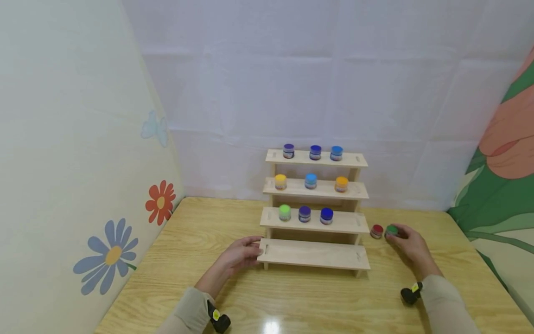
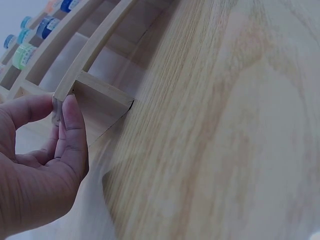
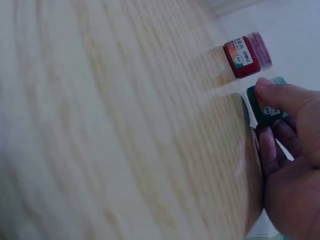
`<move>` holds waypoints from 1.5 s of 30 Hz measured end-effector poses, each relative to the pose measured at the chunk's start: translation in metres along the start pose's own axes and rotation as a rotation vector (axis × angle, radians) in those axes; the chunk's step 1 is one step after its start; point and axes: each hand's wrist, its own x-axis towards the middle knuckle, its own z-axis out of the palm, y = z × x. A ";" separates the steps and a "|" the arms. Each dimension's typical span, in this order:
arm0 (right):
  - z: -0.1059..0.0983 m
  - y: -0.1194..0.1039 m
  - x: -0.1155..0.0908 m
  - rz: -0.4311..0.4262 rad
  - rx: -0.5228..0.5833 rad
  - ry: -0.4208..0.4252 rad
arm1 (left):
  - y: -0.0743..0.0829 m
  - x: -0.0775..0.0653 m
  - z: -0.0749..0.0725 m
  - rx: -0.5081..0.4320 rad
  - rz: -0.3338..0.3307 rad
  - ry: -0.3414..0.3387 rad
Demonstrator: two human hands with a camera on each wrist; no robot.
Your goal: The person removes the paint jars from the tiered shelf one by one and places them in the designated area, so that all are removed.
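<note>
My left hand (image 1: 241, 254) pinches the left end of the bottom step of a wooden tiered stand (image 1: 313, 253); the left wrist view shows thumb and fingers on either side of the board's end (image 2: 59, 102). On the right, my right hand (image 1: 410, 245) holds a small green paint jar (image 1: 391, 230) between thumb and fingers. In the right wrist view the thumb lies across the green jar (image 3: 265, 102), hiding part of its label. Just left of it, a red paint jar (image 1: 377, 231) stands upright on the table beside the stand.
Three upper steps each bear three paint jars: purple and blue ones (image 1: 315, 152) on top, yellow, light blue and orange (image 1: 341, 184) below, then light green (image 1: 285, 212), purple and dark blue. A white cloth (image 1: 250, 93) hangs behind the wooden table (image 1: 208, 222). Flower-decorated panels flank both sides.
</note>
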 end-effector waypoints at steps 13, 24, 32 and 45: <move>0.001 -0.003 -0.001 0.020 0.011 0.000 | 0.000 0.000 0.001 -0.008 -0.006 0.008; -0.010 -0.035 -0.024 -0.169 0.007 0.134 | 0.001 -0.002 0.001 0.004 0.000 0.010; -0.002 -0.074 -0.042 -0.298 -0.026 0.183 | -0.001 0.000 0.000 0.003 0.006 0.005; 0.027 -0.108 -0.052 -0.418 0.138 0.107 | -0.002 0.000 0.000 -0.006 0.013 0.000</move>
